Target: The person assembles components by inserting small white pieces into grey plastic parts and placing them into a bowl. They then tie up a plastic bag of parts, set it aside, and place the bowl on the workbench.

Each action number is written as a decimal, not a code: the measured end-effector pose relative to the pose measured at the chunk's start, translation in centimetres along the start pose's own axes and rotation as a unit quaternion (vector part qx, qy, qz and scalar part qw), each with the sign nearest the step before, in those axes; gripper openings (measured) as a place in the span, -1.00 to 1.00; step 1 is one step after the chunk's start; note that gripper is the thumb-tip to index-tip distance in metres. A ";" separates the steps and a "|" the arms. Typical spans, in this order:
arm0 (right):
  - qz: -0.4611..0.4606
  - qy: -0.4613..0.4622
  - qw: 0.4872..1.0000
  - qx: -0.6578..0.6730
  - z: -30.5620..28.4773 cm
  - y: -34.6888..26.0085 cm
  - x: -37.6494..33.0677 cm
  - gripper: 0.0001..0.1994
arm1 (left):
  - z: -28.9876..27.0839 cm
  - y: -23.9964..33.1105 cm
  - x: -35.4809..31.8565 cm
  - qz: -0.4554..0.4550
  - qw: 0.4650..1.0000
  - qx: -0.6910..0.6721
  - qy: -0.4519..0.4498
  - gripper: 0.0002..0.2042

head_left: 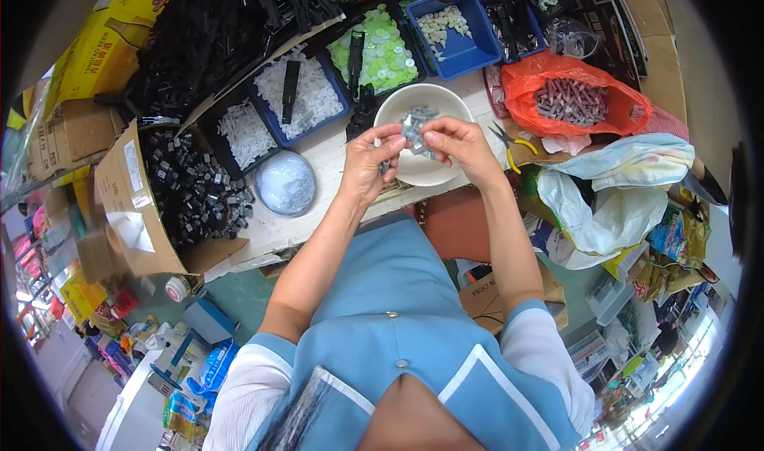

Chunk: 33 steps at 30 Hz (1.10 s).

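At the far left, a cardboard box of small black parts rests on the white worktable, well apart from both hands. The left hand pinches a small dark piece, its kind too small to tell, while the right hand grips a small grey metal part between thumb and fingertips, just above the white bowl. Keep both pieces over the bowl during mating, so a dropped part likely lands inside; yellow-handled pliers lie just right.

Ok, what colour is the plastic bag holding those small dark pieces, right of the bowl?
The plastic bag is orange-red, clearest in the head view.
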State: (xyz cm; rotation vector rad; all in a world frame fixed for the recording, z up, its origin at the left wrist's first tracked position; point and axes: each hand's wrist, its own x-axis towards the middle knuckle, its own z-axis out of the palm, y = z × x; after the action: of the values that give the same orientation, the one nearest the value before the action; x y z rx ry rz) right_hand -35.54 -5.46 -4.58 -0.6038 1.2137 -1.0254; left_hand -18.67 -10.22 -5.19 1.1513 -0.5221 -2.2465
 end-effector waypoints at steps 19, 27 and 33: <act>-0.011 0.078 0.995 -0.064 3.2 1.7 -0.8 -0.94 | 0.4 0.6 -1.0 0.068 0.958 0.280 0.014 -0.87; -0.109 0.116 0.961 -0.226 3.1 2.6 -0.7 -0.91 | -0.8 0.1 -0.8 0.040 0.962 0.272 0.004 -0.89; -0.017 0.007 0.985 -0.172 1.3 0.7 -0.4 -0.92 | -1.0 -1.2 -1.1 0.026 0.968 0.248 -0.014 -0.88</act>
State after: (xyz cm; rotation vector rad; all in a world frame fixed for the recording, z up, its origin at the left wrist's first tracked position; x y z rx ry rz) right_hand -34.08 -5.02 -4.59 -0.8892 1.4097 -0.8547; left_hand -17.67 -8.68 -5.77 1.3189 -1.1594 -2.1497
